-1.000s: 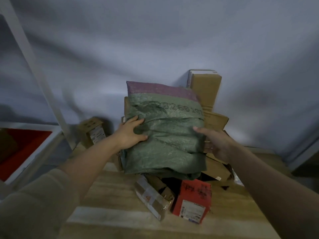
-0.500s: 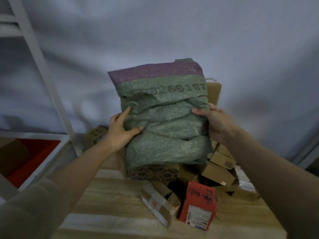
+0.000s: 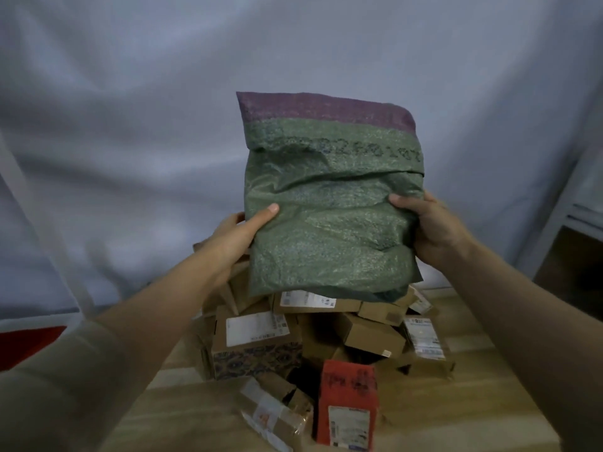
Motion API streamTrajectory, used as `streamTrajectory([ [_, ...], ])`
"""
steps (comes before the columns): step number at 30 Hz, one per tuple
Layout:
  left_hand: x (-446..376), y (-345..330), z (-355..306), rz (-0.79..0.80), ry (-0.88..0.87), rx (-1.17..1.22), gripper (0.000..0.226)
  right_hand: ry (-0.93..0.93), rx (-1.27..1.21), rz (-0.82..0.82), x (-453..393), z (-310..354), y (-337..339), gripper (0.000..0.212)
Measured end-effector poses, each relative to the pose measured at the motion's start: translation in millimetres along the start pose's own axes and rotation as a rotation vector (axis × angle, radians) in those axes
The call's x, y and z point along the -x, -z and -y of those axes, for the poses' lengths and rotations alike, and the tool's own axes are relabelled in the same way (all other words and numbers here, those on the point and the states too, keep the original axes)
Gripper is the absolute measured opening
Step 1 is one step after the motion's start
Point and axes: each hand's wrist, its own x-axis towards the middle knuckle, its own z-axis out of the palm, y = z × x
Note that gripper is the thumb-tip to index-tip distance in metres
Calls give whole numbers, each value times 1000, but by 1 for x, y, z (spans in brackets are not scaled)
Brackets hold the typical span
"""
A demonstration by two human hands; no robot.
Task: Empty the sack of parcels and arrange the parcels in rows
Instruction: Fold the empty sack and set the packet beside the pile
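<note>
Green sack [image 3: 329,203] held upended at frame centre above the parcel heap [image 3: 313,334].

Left hand [image 3: 233,238] and right hand [image 3: 430,228] pinch its sides, thumbs in front; a parcel lodged inside may drop, knocking the red box [image 3: 347,402] off the table [image 3: 182,419].

The sack [image 3: 332,203] is held above the pile of parcels [image 3: 313,334] on the table [image 3: 456,415], the left hand [image 3: 235,236] at its left edge, the right hand [image 3: 430,230] at its right edge.
</note>
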Motion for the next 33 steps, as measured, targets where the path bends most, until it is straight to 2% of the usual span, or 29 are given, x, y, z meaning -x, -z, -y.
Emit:
streamTrajectory([
  [4,-12,-55,-9,64,-31,17,66,54,-43,-138,4,10,50,50],
  [13,-47,-211,-7,193,-82,-80,105,57,-171,-472,1,16,197,48],
  [15,-57,-257,4,192,-74,-95,101,26,-207,-559,-3,10,235,47],
  [18,-70,-328,27,195,-34,-159,90,-53,-245,-672,-8,-2,291,58],
  [21,-85,-387,51,170,5,-229,92,-126,-273,-765,-12,-20,341,52],
  [23,-95,-418,66,128,-29,-351,90,-163,-309,-811,-16,-36,368,49],
  [26,-99,-451,89,42,-173,-665,76,-207,-341,-874,-25,-62,389,40],
  [29,-94,-473,116,102,-208,-840,68,-294,-412,-954,-33,-88,398,57],
  [33,-97,-488,146,204,-194,-933,70,-367,-511,-973,-53,-110,409,63],
])
